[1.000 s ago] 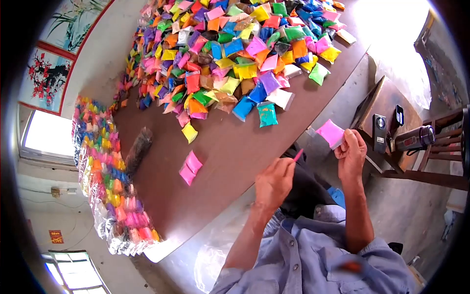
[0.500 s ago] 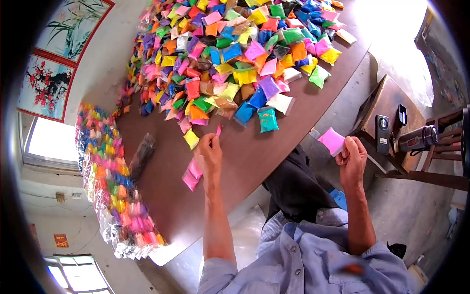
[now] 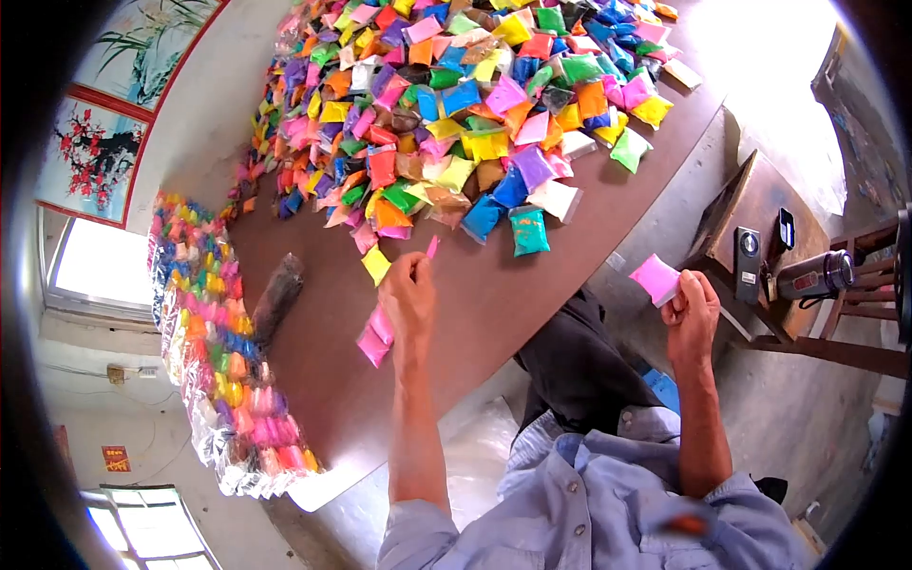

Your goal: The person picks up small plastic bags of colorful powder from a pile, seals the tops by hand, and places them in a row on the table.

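Note:
My right hand pinches a small clear packet of pink clay-like stuff by its corner, out past the table's edge. The fingers of my left hand are closed over the brown table, and a narrow pink packet, seen nearly edge-on, sticks up from the fingertips. Under that wrist lie more pink packets, partly hidden by the hand. A yellow packet rests just beyond it on the left.
A large heap of coloured packets covers the table's far part. Bundled packets in clear bags line the left edge, near a dark wrapped roll. On the right, a wooden stool holds a flask and a phone-like device.
The view has shifted slightly. My right hand has turned a little with its pink packet, and my left hand keeps its closed pose over the table.

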{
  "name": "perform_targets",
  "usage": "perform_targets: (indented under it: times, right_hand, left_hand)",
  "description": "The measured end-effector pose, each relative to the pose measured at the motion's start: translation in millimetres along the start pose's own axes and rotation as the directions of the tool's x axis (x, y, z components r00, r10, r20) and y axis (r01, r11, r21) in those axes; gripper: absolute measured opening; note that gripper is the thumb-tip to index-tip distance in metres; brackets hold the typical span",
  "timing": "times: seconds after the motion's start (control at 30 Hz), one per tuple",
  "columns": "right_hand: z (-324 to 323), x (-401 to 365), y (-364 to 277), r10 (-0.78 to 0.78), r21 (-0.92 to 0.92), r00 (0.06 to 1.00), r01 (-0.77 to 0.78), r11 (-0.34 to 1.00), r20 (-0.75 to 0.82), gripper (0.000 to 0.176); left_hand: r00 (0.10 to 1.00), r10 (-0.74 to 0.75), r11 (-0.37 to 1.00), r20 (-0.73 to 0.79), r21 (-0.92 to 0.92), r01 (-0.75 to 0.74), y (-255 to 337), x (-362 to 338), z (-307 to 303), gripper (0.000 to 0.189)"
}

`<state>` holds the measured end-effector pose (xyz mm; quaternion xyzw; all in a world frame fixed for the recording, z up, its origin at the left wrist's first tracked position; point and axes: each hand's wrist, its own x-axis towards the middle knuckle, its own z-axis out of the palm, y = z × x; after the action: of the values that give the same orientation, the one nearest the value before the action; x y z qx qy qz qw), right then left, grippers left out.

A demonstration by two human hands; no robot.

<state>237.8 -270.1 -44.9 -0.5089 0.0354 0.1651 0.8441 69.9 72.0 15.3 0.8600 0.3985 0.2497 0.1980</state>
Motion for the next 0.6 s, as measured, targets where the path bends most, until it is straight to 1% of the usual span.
perform_targets:
  times: [0.03, 0.07, 0.13, 0.17, 0.23, 0.27, 0.33, 0.37, 0.43, 0.5, 0.57, 0.6]
  right_hand:
    - [-1.5, 0.1, 3.8, 0.006, 0.002, 1.0, -0.006, 1.0, 0.006, 0.025]
    - [-3.2, 0.0, 6.0, 0.013, 0.001, 1.0, -0.013, 1.0, 0.008, 0.025]
    - [-3.5, -0.4, 6.3, 0.011, 0.0, 1.0, -0.011, 1.0, 0.016, 0.025]
    - [-3.7, -0.4, 6.2, 0.009, -0.002, 1.0, -0.009, 1.0, 0.029, 0.025]
    - [-4.5, 0.3, 5.2, -0.007, -0.024, 1.0, 0.007, 1.0, 0.019, 0.025]
    - [-4.6, 0.5, 5.2, -0.021, -0.043, 1.0, 0.021, 0.999, 0.014, 0.025]
    - [-5.6, 2.1, 6.9, -0.016, -0.039, 1.0, 0.016, 0.999, 0.008, 0.025]
    - [-6.0, 3.0, 8.0, -0.014, -0.034, 1.0, 0.014, 0.999, 0.002, 0.026]
    - [-7.3, 4.0, 10.2, -0.007, -0.026, 1.0, 0.007, 1.0, 0.014, 0.026]
    - [-7.2, 4.0, 10.0, -0.003, -0.02, 1.0, 0.003, 1.0, 0.022, 0.026]
    - [-5.0, 1.6, 8.1, 0.013, -0.025, 1.0, -0.013, 1.0, 0.004, 0.026]
    - [-6.2, 1.0, 7.6, 0.012, -0.028, 1.0, -0.012, 1.0, 0.005, 0.026]
  left_hand:
    - [0.997, 0.051, 0.998, -0.066, 0.04, -0.048, -6.9, 6.0, 2.5, 0.012]
    - [0.997, 0.052, 0.998, -0.064, 0.04, -0.05, -13.6, 9.6, 6.2, 0.012]
    - [0.985, 0.149, 0.987, -0.091, 0.072, -0.143, -18.8, 14.5, 13.1, 0.011]
    - [0.985, 0.151, 0.987, -0.087, 0.069, -0.145, -22.0, 15.9, 15.6, 0.011]
    - [0.976, 0.205, 0.975, -0.073, 0.099, -0.198, -23.4, 17.1, 17.5, 0.012]
    - [0.976, 0.204, 0.975, -0.072, 0.099, -0.197, -24.5, 15.6, 17.9, 0.012]
    - [0.986, 0.164, 0.985, 0.002, 0.059, -0.164, -21.5, 9.9, 12.8, 0.014]
    - [0.987, 0.163, 0.985, 0.001, 0.063, -0.163, -19.3, 5.8, 10.3, 0.014]
    - [0.986, 0.103, 0.995, 0.133, -0.027, -0.1, -11.9, -7.2, 8.3, 0.013]
    - [0.958, 0.047, 0.989, 0.282, -0.145, -0.006, -2.5, -28.3, 11.3, 0.014]
    - [0.925, 0.062, 0.988, 0.375, -0.155, -0.004, 44.9, -63.4, 7.6, 0.015]
    - [0.91, 0.159, 0.975, 0.382, -0.203, -0.086, 53.3, -84.0, 21.0, 0.016]
